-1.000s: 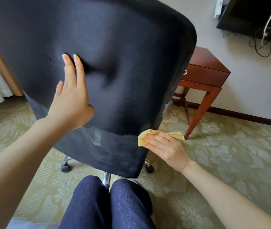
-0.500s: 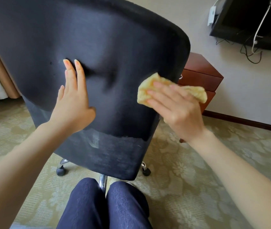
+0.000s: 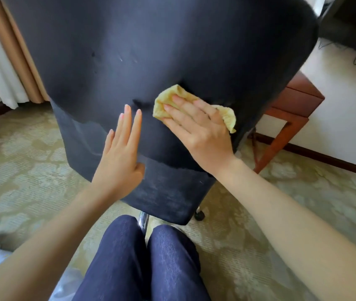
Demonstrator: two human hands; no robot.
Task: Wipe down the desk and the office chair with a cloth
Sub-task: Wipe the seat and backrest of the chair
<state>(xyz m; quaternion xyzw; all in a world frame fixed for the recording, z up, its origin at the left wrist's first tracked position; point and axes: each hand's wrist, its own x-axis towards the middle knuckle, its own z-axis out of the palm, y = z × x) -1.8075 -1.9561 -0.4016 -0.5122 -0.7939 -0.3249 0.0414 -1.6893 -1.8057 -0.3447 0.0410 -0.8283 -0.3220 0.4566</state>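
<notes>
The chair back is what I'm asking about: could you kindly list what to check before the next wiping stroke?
1. Is the cloth pressed flat on the chair back under the right hand? Ok.
2. Does the left hand brace the chair back with straight fingers? Ok.
3. Is the path leftward free? Not ok: the left hand lies close beside the cloth.
4. Is the surface above the cloth clean? Not ok: pale specks show there.
5. Is rolling blocked at the castor? Cannot tell.
</notes>
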